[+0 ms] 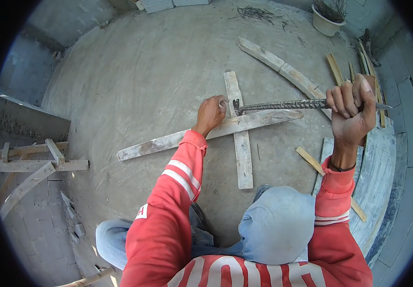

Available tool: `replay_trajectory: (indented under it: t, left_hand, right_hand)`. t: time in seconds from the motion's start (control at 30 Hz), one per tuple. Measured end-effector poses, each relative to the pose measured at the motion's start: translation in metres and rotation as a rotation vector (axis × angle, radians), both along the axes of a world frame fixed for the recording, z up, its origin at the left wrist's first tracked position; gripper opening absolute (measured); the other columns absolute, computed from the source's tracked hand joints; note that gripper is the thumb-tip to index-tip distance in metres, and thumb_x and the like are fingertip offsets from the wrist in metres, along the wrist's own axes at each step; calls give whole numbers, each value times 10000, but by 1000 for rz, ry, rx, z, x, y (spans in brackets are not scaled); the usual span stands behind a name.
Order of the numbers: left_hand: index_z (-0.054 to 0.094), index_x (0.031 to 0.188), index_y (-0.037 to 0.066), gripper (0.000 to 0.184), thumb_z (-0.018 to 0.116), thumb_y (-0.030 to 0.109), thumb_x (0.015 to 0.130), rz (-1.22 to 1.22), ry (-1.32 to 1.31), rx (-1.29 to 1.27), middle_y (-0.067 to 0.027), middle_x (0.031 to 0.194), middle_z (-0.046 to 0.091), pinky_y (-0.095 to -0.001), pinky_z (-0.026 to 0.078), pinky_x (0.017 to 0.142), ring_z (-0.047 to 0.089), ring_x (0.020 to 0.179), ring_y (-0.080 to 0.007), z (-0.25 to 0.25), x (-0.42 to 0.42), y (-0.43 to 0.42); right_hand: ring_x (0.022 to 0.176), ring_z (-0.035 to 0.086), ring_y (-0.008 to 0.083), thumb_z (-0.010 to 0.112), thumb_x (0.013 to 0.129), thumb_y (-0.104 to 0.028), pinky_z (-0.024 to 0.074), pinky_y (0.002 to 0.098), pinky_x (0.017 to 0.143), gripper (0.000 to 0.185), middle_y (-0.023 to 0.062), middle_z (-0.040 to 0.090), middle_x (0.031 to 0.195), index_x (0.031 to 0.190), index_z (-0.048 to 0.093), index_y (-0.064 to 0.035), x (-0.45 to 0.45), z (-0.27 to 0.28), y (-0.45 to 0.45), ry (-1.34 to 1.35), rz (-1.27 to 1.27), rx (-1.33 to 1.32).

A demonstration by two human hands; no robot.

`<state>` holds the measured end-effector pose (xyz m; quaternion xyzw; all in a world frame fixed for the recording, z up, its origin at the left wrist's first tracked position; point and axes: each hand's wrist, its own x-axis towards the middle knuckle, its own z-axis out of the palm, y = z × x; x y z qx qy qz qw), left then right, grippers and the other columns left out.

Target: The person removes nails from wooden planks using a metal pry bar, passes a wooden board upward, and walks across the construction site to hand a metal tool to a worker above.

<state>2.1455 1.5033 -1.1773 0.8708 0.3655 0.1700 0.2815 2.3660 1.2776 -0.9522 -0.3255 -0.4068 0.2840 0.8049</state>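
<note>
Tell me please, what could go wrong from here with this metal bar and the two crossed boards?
The hooked end of the ribbed metal bar sits near the crossing, close to the left hand; if it slips, it might hit those fingers.

The long board lies across the short board, so it could tip or turn under force.

The bar's other end sticks out past the right hand and might catch something on a swing.

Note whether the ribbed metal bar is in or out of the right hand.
In: the right hand has its fingers wrapped around the bar, near one end.
</note>
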Motion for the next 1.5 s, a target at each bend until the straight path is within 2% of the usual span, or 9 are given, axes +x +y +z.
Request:
replay_trajectory:
  t: [0.23,0.43,0.67,0.8,0.93,1.13,1.33,1.43,1.5]
  left_hand:
    - [621,1284,153,497,575,15,809,28,-67,-61,-166,1151,630,-432,533,853,669,940,-335,-46,10,1]
    - [748,1046,109,304,595,11,802,-50,8,-39,-178,1084,671,-464,510,897,640,1005,-393,-87,34,33]
    - [791,952,102,147,716,153,837,142,-201,63,-143,976,716,-418,514,784,673,849,-335,-5,28,38]
    - [760,1126,123,462,869,340,733,-415,-81,-505,-137,1001,742,-382,522,783,684,813,-270,32,13,24]
    - [523,1412,136,975,939,437,583,-263,478,-32,-167,1262,637,-475,502,915,624,1141,-347,24,-19,-4]
    - [450,1437,171,909,883,366,663,-84,420,225,-155,1335,565,-558,448,969,545,1269,-335,-64,-58,-41]
    - [538,1338,129,765,843,316,662,-155,378,86,-142,1212,640,-543,484,922,608,1162,-345,-46,-51,-28]
    - [602,1268,114,693,824,295,637,-169,246,12,-154,1127,675,-512,512,891,641,1081,-366,-34,-42,-26]
    - [617,1252,112,683,823,290,625,-155,235,-1,-157,1115,680,-501,518,885,646,1069,-371,-39,-36,-28]
  right_hand:
    - [433,168,58,482,1008,-268,198,278,452,355,-69,256,491,710,327,-151,-29,-25,-19,-126,88,153]
    - [395,168,83,501,984,-245,186,298,421,371,-57,244,469,680,317,-138,-39,-27,-39,-224,120,123]
    - [437,147,59,454,1019,-274,193,285,459,368,-74,229,488,704,309,-153,-26,-23,-24,-159,102,68]
    - [461,166,56,434,1057,-338,211,270,485,411,-68,224,524,711,304,-157,-20,-15,1,-72,11,60]
    - [466,173,66,439,1071,-347,205,273,486,428,-65,211,534,709,310,-160,-9,-7,29,-23,-8,98]
    - [476,168,67,463,1068,-309,191,261,480,411,-60,215,543,711,325,-160,-27,36,23,-72,-66,164]
    - [481,151,49,467,1060,-268,195,232,483,333,-58,238,568,756,423,-139,-33,106,-36,-92,21,165]
    - [484,171,41,468,1071,-260,215,231,464,288,-63,232,600,844,528,-93,-62,109,-34,-97,-566,-104]
    - [484,176,40,470,1074,-264,209,234,451,299,-64,235,602,839,530,-90,-68,97,-32,-117,-430,-183]
